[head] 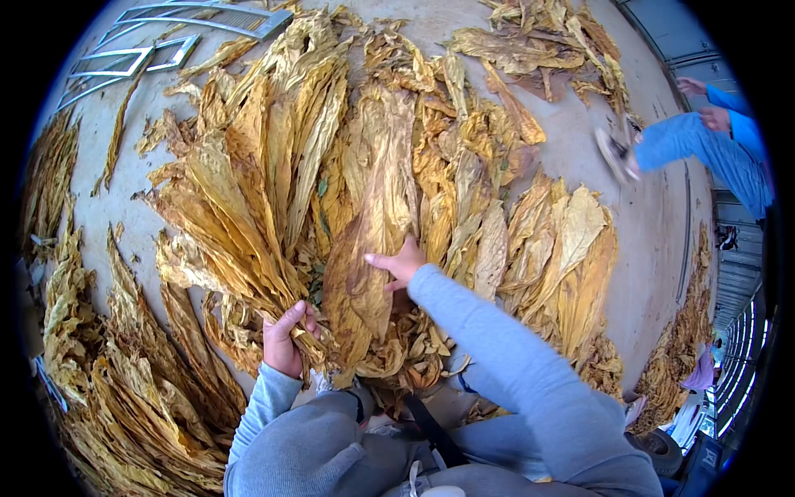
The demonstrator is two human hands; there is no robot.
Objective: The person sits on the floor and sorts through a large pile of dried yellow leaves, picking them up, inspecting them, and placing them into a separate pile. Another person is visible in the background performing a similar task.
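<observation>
My left hand (pixel 289 338) grips a bundle of dried yellow-brown tobacco leaves (pixel 248 217) by its stem ends. The bundle fans out up and to the left. My right hand (pixel 400 264) has thumb and fingers apart and rests against a broad brown leaf (pixel 348 279) in the pile before me. Whether those fingers pinch the leaf cannot be made out. More long leaves (pixel 385 149) lie lengthwise beyond the hand, with crumpled ones (pixel 410 360) close to my knees.
Leaf heaps lie at lower left (pixel 143 422), at right (pixel 565 248) and at the far right (pixel 534 50). Metal frames (pixel 205 18) rest on the floor (pixel 646 223) at upper left. Another person's leg (pixel 689 143) extends in from the right. A tire (pixel 658 450) stands at lower right.
</observation>
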